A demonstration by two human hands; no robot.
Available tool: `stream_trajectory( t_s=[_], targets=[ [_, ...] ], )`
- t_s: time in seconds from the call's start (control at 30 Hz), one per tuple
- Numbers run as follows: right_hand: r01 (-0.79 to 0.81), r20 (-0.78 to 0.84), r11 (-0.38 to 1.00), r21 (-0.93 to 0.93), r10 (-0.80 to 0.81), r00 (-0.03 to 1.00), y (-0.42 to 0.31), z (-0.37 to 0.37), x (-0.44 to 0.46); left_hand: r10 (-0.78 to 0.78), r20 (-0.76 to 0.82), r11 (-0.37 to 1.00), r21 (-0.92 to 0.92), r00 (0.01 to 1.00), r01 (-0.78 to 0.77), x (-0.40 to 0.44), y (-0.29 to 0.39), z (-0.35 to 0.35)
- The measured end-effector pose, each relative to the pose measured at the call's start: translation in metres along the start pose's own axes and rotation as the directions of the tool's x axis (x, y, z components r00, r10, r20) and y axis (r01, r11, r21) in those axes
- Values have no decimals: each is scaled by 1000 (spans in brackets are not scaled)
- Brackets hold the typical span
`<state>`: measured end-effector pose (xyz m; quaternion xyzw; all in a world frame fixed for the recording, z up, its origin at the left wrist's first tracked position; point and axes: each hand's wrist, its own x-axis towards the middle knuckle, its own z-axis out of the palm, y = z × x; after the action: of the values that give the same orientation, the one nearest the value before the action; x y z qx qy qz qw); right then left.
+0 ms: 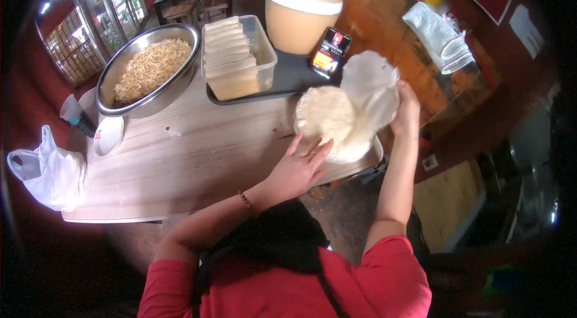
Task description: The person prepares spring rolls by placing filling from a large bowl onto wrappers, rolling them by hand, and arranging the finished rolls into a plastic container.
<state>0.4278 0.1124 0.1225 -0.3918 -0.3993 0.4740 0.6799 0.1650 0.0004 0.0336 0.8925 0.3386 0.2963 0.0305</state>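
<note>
A stack of thin, round, pale spring roll wrappers (324, 115) lies near the table's right end. My right hand (407, 108) pinches the edge of one lifted wrapper (368, 81), which hangs tilted and slightly blurred above the stack's right side. On the near edge of the stack rests my left hand (297, 168), fingers spread and holding nothing. Beyond the stack, a clear plastic box (264, 72) holds several pale rolls (227, 48) laid in a row. To its left is a steel bowl (147, 108) filled with bean sprouts (153, 69).
A black tray (288, 81) carries the box, a lidded tan tub (303, 15) and a lit phone (330, 54). Left on the table (198, 156) are a small white dish (109, 136), a cup (77, 114) and a white plastic bag (51, 174). A grey cloth (436, 33) lies at the far right.
</note>
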Motion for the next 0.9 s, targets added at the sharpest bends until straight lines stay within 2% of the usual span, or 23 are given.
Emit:
stream_trajectory(
  t_s=[0.07,0.2,0.27,0.4,0.47,0.6,0.7,0.73,0.77,0.8,0.87,0.9],
  targets=[
    [-38,-19,999,32,39,999,-21,-4,22,-58,62,987,-149,996,67,-3,-1,-1],
    [1,-5,1000,25,-1,1000,-42,-1,50,-44,72,983,-173,996,56,-6,-4,-14],
    [19,-1,1000,-8,-19,1000,-48,7,55,-1,8,989,-150,1000,2,-8,-8,-14],
    [94,-26,994,54,-93,995,-51,29,56,-45,44,999,-7,998,45,-5,1,-31],
    [285,-178,958,21,-277,944,-56,52,46,-37,100,997,-57,994,43,-7,-5,-19],
    [366,-250,931,-2,-355,901,-67,57,61,-6,158,1000,-23,987,9,-13,-13,-2],
    [279,-133,949,144,-261,956,-79,64,61,-2,125,1000,-9,992,3,-12,-13,-4],
    [280,-130,950,141,-263,956,-77,72,56,-34,148,990,-133,988,54,-10,-14,-7],
    [218,-44,964,155,-214,976,-73,80,51,-62,177,962,-253,982,106,-8,-16,-11],
    [155,41,974,164,-164,986,-68,89,45,-62,176,961,-255,982,106,-7,-23,-10],
    [58,191,994,91,-75,979,-45,102,33,-100,-105,861,-507,989,33,-9,-43,-8],
    [15,267,994,112,-45,963,-41,117,13,-131,-259,851,-524,957,-25,-9,-48,-13]
  ],
)
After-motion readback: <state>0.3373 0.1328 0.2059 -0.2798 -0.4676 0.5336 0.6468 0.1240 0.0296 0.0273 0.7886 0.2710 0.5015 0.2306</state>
